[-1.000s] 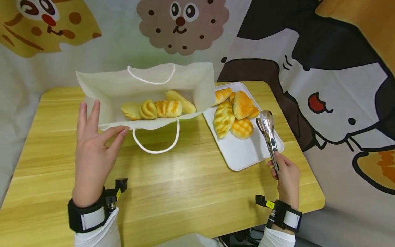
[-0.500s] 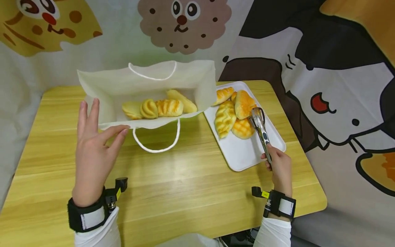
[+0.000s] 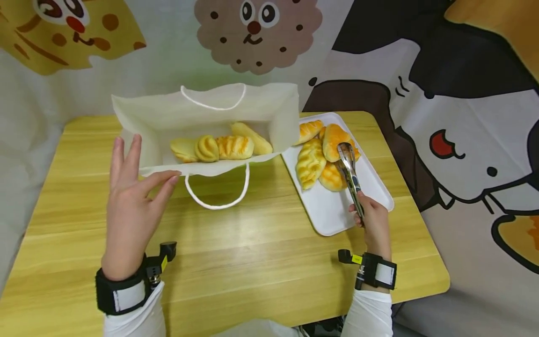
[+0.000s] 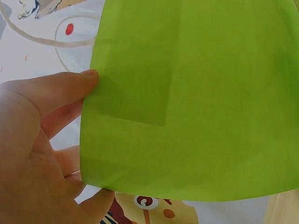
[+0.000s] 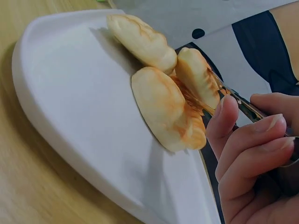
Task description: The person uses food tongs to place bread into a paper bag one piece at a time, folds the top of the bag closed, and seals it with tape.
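My left hand [image 3: 134, 210] pinches the near rim of a paper bag [image 3: 160, 114] between thumb and index finger, other fingers raised. White inside, the bag [image 4: 210, 93] shows green outside in the left wrist view. Several bread pieces [image 3: 206, 149] lie in it. My right hand [image 3: 375, 220] grips metal tongs [image 3: 353, 180] over the white tray [image 3: 330, 220]. The tips of the tongs stand on either side of a golden bun [image 3: 334, 135]; whether they squeeze it, I cannot tell. Beside it lie a ridged yellow bread [image 3: 310, 164], a grid-topped bun [image 3: 331, 178] and a striped roll [image 3: 310, 130].
The wooden table [image 3: 236, 262] carries the bag at left and the tray at right, close together. A white rope handle [image 3: 214, 206] hangs off the bag's near side. A printed cloth [image 3: 168, 61] with cartoon figures hangs behind the table.
My right hand has carried the tongs leftward and slightly up, from the tray's right side onto the golden bun. The left hand keeps its pinch on the bag; the view shifts slightly.
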`<state>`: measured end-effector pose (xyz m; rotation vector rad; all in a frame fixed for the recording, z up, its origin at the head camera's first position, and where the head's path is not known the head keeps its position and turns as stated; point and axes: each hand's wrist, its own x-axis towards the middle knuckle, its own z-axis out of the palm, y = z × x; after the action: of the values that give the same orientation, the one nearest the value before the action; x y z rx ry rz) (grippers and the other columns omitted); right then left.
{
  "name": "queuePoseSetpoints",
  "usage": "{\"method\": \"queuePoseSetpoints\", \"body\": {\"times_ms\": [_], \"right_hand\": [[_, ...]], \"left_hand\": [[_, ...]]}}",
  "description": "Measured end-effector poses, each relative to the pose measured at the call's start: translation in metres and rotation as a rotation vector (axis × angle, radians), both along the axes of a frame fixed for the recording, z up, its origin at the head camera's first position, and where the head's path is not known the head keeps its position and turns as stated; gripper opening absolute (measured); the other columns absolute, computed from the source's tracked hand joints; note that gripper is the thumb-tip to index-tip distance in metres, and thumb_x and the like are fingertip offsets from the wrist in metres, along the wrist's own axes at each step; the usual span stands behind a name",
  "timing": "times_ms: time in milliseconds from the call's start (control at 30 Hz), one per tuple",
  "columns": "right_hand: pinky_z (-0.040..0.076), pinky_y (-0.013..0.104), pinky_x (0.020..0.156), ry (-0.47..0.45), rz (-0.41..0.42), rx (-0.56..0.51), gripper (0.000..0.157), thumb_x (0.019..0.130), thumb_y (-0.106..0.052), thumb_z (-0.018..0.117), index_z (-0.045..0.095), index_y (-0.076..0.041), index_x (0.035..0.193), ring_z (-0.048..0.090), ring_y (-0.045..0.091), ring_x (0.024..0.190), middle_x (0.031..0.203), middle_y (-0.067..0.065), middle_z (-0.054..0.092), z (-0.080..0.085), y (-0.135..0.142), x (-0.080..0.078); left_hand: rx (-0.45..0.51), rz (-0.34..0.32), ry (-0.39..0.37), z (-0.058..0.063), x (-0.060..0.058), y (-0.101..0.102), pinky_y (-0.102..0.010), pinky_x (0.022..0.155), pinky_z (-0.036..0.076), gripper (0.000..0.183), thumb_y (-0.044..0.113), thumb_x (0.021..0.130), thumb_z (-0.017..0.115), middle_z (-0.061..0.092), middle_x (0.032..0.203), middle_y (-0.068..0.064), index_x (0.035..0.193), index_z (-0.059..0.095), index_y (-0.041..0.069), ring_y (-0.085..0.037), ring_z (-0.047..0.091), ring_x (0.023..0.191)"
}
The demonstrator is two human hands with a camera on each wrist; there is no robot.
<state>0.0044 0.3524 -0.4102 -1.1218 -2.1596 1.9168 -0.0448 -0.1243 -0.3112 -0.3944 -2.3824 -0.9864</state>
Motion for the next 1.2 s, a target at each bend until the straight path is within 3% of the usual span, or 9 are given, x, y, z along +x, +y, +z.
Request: {"method": "queuePoseSetpoints", "body": {"times_ms": [400,700,1200], "right_hand": [[0.036,0.02,0.04,0.079,-0.065,-0.002,0.04,0.101,-0.039,0.058,0.06,-0.005,0.121,0.044,0.007,0.047,0.067,-0.003,0.06,-0.004,-0.003,0.005],[0.035,0.019,0.039,0.11,-0.126,-0.031,0.039,0.101,-0.036,0.059,0.06,-0.003,0.122,0.043,0.007,0.047,0.066,-0.002,0.061,-0.004,-0.005,0.016],[0.035,0.017,0.038,0.109,-0.133,-0.015,0.032,0.102,-0.031,0.057,0.061,-0.004,0.119,0.043,0.005,0.046,0.064,-0.002,0.061,-0.002,-0.008,0.02]], "left_hand": [[-0.006,-0.002,-0.028,0.0,0.0,0.003,-0.052,0.127,0.013,0.012,0.005,0.086,0.078,0.032,0.161,-0.017,0.096,0.078,-0.003,-0.031,0.01,0.157],[-0.014,-0.006,-0.018,0.001,0.0,0.001,-0.052,0.127,0.011,0.012,0.006,0.086,0.077,0.031,0.162,-0.018,0.095,0.078,-0.002,-0.032,0.009,0.157],[0.018,0.039,-0.033,0.002,0.004,0.003,-0.056,0.126,0.011,0.012,0.008,0.088,0.076,0.022,0.166,-0.013,0.094,0.078,-0.002,-0.036,0.002,0.156]]}}
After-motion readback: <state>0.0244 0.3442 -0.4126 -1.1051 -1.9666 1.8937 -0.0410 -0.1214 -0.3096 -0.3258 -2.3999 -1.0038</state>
